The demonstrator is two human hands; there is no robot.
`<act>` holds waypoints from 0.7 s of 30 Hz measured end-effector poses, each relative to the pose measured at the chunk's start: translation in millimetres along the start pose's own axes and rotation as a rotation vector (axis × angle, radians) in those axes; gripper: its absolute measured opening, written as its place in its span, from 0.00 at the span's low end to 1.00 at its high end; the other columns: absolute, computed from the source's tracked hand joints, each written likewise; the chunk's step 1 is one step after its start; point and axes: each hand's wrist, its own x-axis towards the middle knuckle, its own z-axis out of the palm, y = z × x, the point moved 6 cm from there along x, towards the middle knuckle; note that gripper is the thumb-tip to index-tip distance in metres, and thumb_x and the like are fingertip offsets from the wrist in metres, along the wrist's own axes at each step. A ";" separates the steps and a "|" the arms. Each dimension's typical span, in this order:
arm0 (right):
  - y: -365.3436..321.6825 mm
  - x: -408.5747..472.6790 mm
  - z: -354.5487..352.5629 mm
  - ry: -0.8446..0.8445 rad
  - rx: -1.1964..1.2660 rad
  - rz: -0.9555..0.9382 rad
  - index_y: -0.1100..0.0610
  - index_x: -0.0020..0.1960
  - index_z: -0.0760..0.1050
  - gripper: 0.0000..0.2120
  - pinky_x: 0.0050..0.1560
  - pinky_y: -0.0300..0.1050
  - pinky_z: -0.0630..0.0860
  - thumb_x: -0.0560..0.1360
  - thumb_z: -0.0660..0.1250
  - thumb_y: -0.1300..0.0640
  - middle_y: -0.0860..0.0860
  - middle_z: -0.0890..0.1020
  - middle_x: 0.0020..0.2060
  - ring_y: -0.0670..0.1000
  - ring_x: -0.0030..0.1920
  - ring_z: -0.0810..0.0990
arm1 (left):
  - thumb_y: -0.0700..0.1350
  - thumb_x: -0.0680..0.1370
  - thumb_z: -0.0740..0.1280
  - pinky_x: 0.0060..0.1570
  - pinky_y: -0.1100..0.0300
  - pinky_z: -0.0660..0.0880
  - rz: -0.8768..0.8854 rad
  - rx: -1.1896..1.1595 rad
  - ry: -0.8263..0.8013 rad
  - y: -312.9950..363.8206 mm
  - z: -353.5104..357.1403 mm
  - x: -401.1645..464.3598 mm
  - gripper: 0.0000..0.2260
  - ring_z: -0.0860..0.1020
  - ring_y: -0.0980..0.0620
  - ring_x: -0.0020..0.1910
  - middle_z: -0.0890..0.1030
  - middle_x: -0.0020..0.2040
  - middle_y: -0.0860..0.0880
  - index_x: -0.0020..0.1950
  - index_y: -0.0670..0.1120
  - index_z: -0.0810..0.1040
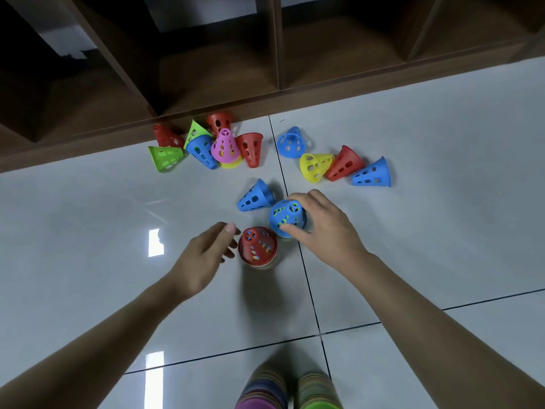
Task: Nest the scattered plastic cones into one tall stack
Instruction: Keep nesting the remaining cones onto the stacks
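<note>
A red-topped stack of nested cones (258, 246) stands upright on the white tiled floor in the middle. My left hand (206, 255) hovers just left of it, fingers apart, holding nothing. Right beside it stands a second, blue-topped stack (285, 217), and my right hand (324, 228) grips that stack from the right. A loose blue cone (255, 196) lies on its side just behind. Farther back lie several scattered cones: a pink one (225, 146) upright over a yellow one, red, green and blue ones around it, and a blue (292, 142), yellow (315, 166), red (343, 163) and blue (373, 174) group at right.
A dark wooden shelf unit (265, 69) with open compartments runs along the far side of the floor. Two tall multicoloured stacks (289, 391) stand at the bottom edge, close to me. Dark grout lines (306, 278) cross the glossy tiles.
</note>
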 end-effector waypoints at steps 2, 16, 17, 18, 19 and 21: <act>-2.6 3.8 6.6 0.011 -0.002 -0.015 0.51 0.64 0.75 0.22 0.49 0.40 0.72 0.73 0.74 0.46 0.48 0.74 0.51 0.49 0.51 0.76 | 0.73 0.76 0.55 0.49 0.50 0.79 -0.045 0.005 0.027 -3.1 -9.3 15.0 0.28 0.82 0.49 0.46 0.83 0.47 0.50 0.53 0.53 0.81; 10.9 18.1 13.6 -0.186 0.042 0.001 0.45 0.73 0.66 0.35 0.60 0.43 0.71 0.70 0.75 0.40 0.45 0.73 0.61 0.46 0.64 0.72 | 0.50 0.74 0.74 0.63 0.50 0.70 0.005 0.575 0.022 -4.6 16.1 140.9 0.30 0.70 0.43 0.64 0.74 0.62 0.44 0.73 0.48 0.68; 19.5 14.6 10.1 -0.209 0.077 0.018 0.43 0.74 0.64 0.38 0.63 0.41 0.69 0.68 0.75 0.38 0.44 0.72 0.64 0.44 0.66 0.70 | 0.50 0.73 0.74 0.64 0.48 0.71 0.019 0.607 0.024 -5.7 17.5 145.1 0.30 0.71 0.42 0.64 0.75 0.62 0.44 0.73 0.48 0.69; 30.6 10.3 4.3 -0.188 0.099 0.042 0.44 0.75 0.64 0.41 0.65 0.40 0.67 0.67 0.75 0.37 0.43 0.71 0.65 0.44 0.68 0.69 | 0.50 0.73 0.74 0.64 0.47 0.71 0.028 0.636 0.031 -6.1 18.1 147.7 0.30 0.71 0.42 0.64 0.75 0.62 0.44 0.73 0.49 0.69; 45.2 5.4 -2.8 -0.139 0.102 0.078 0.46 0.75 0.64 0.41 0.67 0.40 0.66 0.67 0.76 0.37 0.44 0.71 0.66 0.44 0.69 0.68 | 0.49 0.72 0.74 0.64 0.46 0.72 0.032 0.645 0.041 -6.4 18.7 149.4 0.30 0.72 0.42 0.63 0.76 0.61 0.44 0.72 0.49 0.70; 79.8 -2.6 -19.1 -0.034 0.037 0.168 0.52 0.73 0.68 0.38 0.68 0.38 0.63 0.69 0.76 0.40 0.48 0.72 0.66 0.48 0.68 0.68 | 0.45 0.72 0.74 0.64 0.46 0.72 0.033 0.608 0.058 -2.5 21.9 149.8 0.29 0.73 0.43 0.62 0.76 0.60 0.43 0.72 0.49 0.70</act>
